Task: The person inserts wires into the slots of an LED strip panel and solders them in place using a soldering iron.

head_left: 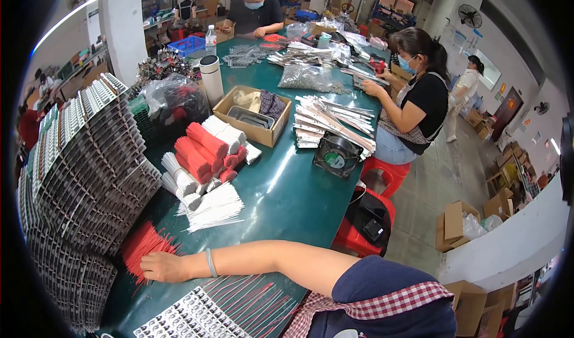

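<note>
My right hand [162,267] reaches far left across the dark green table [287,200], palm down, with a pale bangle on the wrist. Its fingers lie at the edge of a fanned pile of thin red wires [142,246]; whether they grip any is not visible. Just below the forearm lie rows of red and green wires [251,299] and a sheet of small black-and-white parts [185,317]. White wires [212,209] are spread just beyond the hand. My left hand is out of view.
Tall stacks of grey trays [84,164] stand at the left. Red and white wire bundles [206,153], a cardboard box [252,115], a black fan [338,154] and a white bottle [211,78] sit on the table. A seated person [412,99] works on the right; red stools [382,176] line that side.
</note>
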`<state>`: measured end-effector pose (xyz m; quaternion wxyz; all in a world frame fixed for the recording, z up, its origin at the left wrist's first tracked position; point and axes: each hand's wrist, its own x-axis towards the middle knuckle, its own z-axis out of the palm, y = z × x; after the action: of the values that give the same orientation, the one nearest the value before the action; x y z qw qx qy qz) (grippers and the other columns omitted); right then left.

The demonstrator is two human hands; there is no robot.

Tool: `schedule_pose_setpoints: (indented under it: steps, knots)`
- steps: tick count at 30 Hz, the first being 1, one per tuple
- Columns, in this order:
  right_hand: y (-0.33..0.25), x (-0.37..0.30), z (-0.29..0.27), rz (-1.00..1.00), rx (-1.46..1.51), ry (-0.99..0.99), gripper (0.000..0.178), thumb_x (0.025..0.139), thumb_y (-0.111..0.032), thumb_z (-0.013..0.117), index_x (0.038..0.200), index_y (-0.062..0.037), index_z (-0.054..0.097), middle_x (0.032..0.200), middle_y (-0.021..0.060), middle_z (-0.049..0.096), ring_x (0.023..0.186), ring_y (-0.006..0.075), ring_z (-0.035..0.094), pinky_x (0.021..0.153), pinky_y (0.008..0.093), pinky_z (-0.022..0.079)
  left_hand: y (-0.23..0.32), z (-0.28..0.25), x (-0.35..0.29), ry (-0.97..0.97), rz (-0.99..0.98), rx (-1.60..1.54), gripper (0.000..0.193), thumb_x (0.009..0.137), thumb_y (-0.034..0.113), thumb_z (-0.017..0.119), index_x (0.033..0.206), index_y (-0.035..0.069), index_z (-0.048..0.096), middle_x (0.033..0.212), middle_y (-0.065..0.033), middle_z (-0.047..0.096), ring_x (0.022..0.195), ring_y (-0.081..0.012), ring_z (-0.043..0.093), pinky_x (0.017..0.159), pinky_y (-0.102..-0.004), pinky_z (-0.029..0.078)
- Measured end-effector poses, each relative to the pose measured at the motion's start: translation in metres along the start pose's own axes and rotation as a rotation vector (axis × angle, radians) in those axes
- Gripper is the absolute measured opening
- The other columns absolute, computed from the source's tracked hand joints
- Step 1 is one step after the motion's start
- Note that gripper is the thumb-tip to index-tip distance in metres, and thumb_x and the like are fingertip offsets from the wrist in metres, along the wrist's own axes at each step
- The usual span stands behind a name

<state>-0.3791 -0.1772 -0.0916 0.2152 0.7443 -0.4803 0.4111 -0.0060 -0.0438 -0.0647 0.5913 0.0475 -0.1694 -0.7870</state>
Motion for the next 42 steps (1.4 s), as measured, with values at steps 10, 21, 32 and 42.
schedule_pose_setpoints:
  steps: [10,21,32,42]
  knots:
    - [-0.005,-0.002,-0.002,-0.036,0.075,-0.038,0.010,0.080,-0.018,0.060,0.082,-0.0092,0.057,0.085,0.0059,0.054,0.086,0.0251,0.056,0.070,0.0379,0.047,-0.007,0.007,0.003,-0.069,-0.058,-0.049,0.030,0.093,0.032,0.069,0.111,0.007,0.069,0.087,-0.0043,0.056,0.078,-0.0181,0.048,0.062,-0.0298,0.043]
    - [-0.024,0.039,-0.097,-0.205,-0.020,-0.333,0.008,0.079,-0.017,0.064,0.077,-0.0101,0.061,0.082,0.0030,0.054,0.081,0.0193,0.055,0.064,0.0336,0.043,-0.003,0.029,0.001,0.098,-0.025,-0.307,0.022,0.098,0.020,0.063,0.113,0.007,0.053,0.086,-0.0004,0.031,0.077,-0.0147,0.034,0.063,-0.0286,0.038]
    - [-0.061,0.059,-0.103,-0.395,-0.342,-0.861,0.010,0.069,-0.017,0.067,0.065,-0.0082,0.066,0.075,0.0037,0.055,0.081,0.0199,0.055,0.065,0.0321,0.044,0.031,0.059,0.012,0.046,0.055,0.157,0.038,0.094,0.014,0.066,0.120,-0.005,0.044,0.112,-0.0141,0.043,0.069,-0.0147,0.049,0.045,-0.0234,0.049]
    - [-0.067,0.032,-0.118,0.042,-0.001,-0.650,0.017,0.069,-0.005,0.067,0.086,-0.0056,0.071,0.081,0.0066,0.060,0.081,0.0252,0.058,0.066,0.0366,0.048,0.012,0.089,0.015,0.193,0.180,0.869,0.054,0.087,0.020,0.069,0.127,-0.010,0.049,0.126,-0.0226,0.054,0.059,-0.0154,0.057,0.038,-0.0225,0.044]
